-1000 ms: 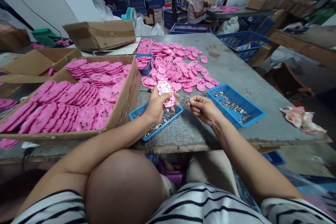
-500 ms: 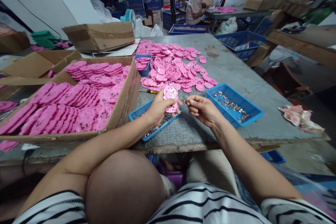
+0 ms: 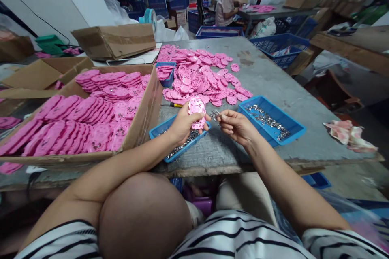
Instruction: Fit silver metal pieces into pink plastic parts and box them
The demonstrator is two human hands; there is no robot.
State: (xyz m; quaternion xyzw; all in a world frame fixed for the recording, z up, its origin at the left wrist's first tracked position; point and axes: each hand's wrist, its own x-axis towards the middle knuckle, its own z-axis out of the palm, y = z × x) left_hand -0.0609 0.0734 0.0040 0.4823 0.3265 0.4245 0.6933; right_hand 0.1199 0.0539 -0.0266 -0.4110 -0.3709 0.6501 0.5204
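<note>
My left hand [image 3: 181,126] is closed around a pink plastic piece [image 3: 197,109] with a scalloped edge, thumb lying across its lower part. Beneath that hand is a blue tray [image 3: 158,130] of small shiny metal parts. Just to the right, my right hand [image 3: 235,124] pinches thumb and fingertips together; whatever sits between them is too small to make out. By its fingertips lies a little heap of metal parts [image 3: 215,115] on the tabletop. A second blue tray [image 3: 291,129] with metal parts stands right of this hand.
Many pink pieces [image 3: 200,79] are piled at mid-table, beside a small blue bin [image 3: 168,81]. A cardboard box [image 3: 156,99] of stacked pink pieces stands left. A yellow-handled tool [image 3: 175,105] lies behind my left hand. Crumpled paper [image 3: 349,135] is at right; a co-worker [image 3: 225,6] sits beyond.
My right hand has shifted slightly to the right, uncovering more of the small metal heap. My left hand still holds the pink piece in almost the same spot.
</note>
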